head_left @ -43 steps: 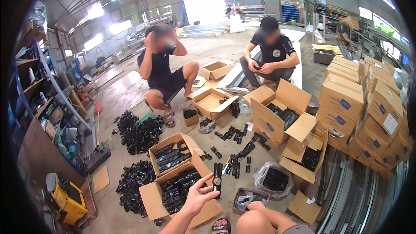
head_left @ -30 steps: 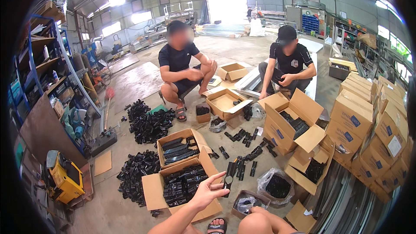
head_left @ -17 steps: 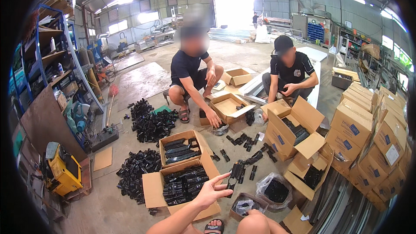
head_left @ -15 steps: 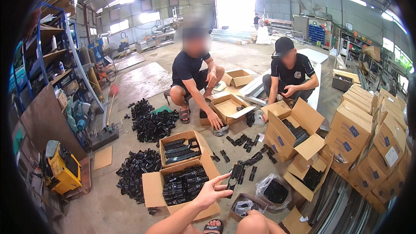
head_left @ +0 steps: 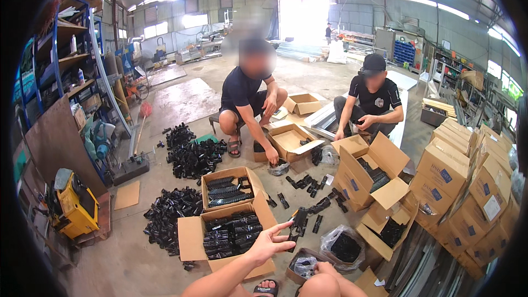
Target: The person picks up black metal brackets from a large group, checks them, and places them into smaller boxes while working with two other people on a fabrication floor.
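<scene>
The two hands are apart. The left hand [head_left: 268,246] pinches a black part [head_left: 298,221] between thumb and forefinger, upright or nearly so, in the air beyond the right edge of an open carton [head_left: 191,239] packed with black pieces. The right hand [head_left: 324,268] is at the right edge of a small box [head_left: 290,271] with a clear plastic bag [head_left: 306,267] in it; its fingertips are hidden, so whether they grip anything I cannot tell.

The step in hand looks to be holding one part up while the other hand works at the small box. From this pose, bringing the two hands together calls for lifting the right one clear of the box's edge and keeping the left pinch steady.

Past the small box's far right corner is a plastic sack [head_left: 345,247] of small black pieces. A second carton [head_left: 257,183] adjoins the far edge of the first, with ribbed rows inside. Two black heaps, a near one [head_left: 173,214] and a far one [head_left: 192,159], lie on the floor [head_left: 132,261] to the left. Opposite squat two co-workers: one reaches a hand [head_left: 272,157] to another bag [head_left: 279,169]; the other [head_left: 379,96] has a small dark object [head_left: 361,121] at the fingers.
</scene>
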{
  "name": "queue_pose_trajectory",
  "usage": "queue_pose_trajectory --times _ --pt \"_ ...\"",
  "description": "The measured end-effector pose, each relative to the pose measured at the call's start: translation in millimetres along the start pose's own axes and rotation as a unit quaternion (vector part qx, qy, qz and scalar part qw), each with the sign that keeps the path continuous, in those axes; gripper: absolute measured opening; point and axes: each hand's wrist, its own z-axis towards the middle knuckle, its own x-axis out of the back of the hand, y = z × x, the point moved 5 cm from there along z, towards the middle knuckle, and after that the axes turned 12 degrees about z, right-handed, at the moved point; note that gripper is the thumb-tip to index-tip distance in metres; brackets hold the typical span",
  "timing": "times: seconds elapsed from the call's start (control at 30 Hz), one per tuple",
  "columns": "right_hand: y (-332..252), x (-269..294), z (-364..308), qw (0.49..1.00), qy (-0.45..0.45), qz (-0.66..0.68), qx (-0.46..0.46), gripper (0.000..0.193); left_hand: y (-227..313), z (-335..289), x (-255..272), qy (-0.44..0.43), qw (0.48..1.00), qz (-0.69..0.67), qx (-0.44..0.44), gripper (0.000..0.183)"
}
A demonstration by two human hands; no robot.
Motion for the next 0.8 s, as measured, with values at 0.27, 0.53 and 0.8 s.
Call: queue_pose_trajectory --times 0.27,0.53,0.8 --pt "-179 148 3 0.911 0.181 0.32 0.189 0.017 -12 24 1 0.03 0.99 -0.132 -0.036 0.079" --pt "-316 164 -34 0.883 0.236 0.31 0.262 0.016 10 7 -10 0.007 0.982 -0.177 -0.059 0.083" --pt "-307 155 -21 0.867 0.253 0.349 0.25 0.018 8 7 -9 0.022 0.982 -0.18 -0.053 0.079"
